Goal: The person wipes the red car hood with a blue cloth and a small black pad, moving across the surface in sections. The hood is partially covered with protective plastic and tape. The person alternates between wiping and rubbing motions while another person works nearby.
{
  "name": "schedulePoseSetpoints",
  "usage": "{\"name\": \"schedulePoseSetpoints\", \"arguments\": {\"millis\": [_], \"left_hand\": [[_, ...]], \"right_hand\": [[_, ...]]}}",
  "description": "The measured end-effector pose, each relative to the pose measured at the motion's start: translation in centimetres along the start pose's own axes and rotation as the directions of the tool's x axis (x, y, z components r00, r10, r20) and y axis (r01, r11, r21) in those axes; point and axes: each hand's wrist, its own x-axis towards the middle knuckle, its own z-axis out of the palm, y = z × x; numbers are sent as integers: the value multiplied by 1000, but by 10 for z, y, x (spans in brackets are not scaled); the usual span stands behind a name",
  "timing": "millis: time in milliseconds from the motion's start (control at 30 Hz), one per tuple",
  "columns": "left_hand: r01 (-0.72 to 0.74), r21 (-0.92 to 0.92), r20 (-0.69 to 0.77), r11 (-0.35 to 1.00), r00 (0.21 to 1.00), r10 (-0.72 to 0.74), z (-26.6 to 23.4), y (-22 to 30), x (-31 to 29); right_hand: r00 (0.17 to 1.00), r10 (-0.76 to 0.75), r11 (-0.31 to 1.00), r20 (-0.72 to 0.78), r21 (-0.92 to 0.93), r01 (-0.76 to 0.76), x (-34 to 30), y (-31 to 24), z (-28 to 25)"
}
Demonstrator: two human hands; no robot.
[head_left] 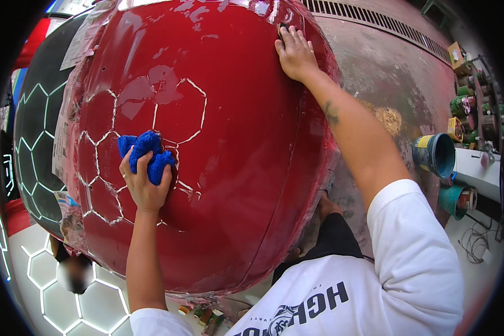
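Cloth (147,147) in the left hand (149,189) looks bright blue and crumpled.

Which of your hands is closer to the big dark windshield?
Left. The left hand holds a blue cloth on the red hood, nearer the windshield; the right hand is across the hood, farther away.

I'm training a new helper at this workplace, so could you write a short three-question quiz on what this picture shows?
1. Which hand grips the blue cloth?
2. True or false: the right hand wears a glove.
3. What shape are the bright outlines seen on the red panel?
a) stars
b) hexagons
c) circles

Key:
1. The left hand.
2. False; it is bare.
3. b) hexagons
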Motion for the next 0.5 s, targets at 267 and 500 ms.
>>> {"name": "schedulePoseSetpoints", "arguments": {"millis": [267, 500], "left_hand": [[-26, 29, -120, 999, 992, 29, 9, -5, -5], [13, 70, -85, 997, 996, -7, 7, -8, -9]], "right_hand": [[999, -26, 999, -19, -30, 25, -254, -80, -7], [1000, 16, 999, 24, -50, -15, -429, -157, -14]]}}
